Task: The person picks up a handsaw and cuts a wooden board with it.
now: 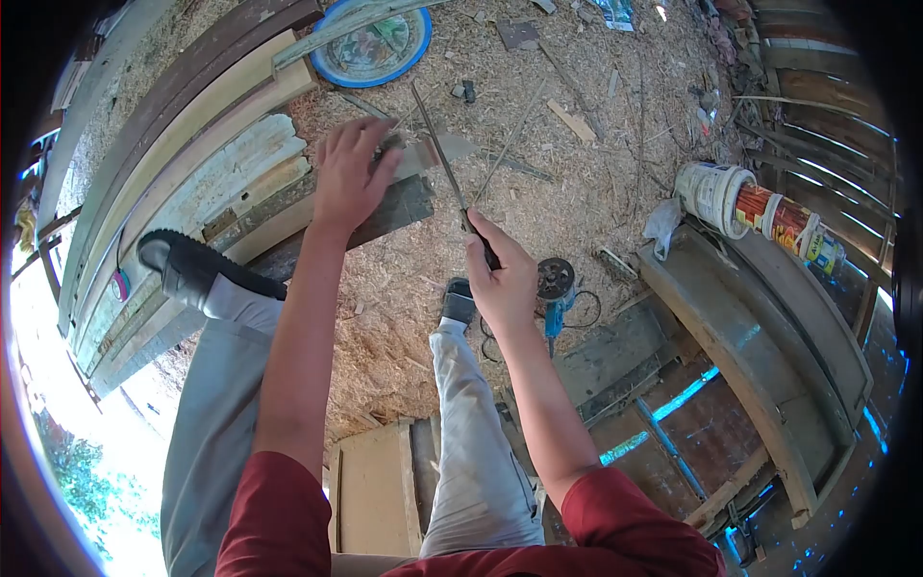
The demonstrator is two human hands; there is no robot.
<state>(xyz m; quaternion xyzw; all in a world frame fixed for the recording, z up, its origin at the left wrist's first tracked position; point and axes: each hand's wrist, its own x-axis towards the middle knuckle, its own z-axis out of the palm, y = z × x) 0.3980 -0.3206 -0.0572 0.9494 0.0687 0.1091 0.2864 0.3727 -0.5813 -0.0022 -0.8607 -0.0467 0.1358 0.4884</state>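
My right hand is closed round the black handle of a long, thin file, whose shaft points up and to the left. My left hand is to the left of it, fingers curled and thumb apart, at the dark end of a pale, blade-like tool. The file's shaft crosses in front of this blade. Part of the dark end is hidden by my left hand, and the blade looks smeared. A dark board end lies below the blade.
Long planks are stacked at the left, with my shoe on them. A blue-rimmed basin is at the top. A blue-bodied power tool lies on the shavings. Buckets and a curved wooden panel stand right.
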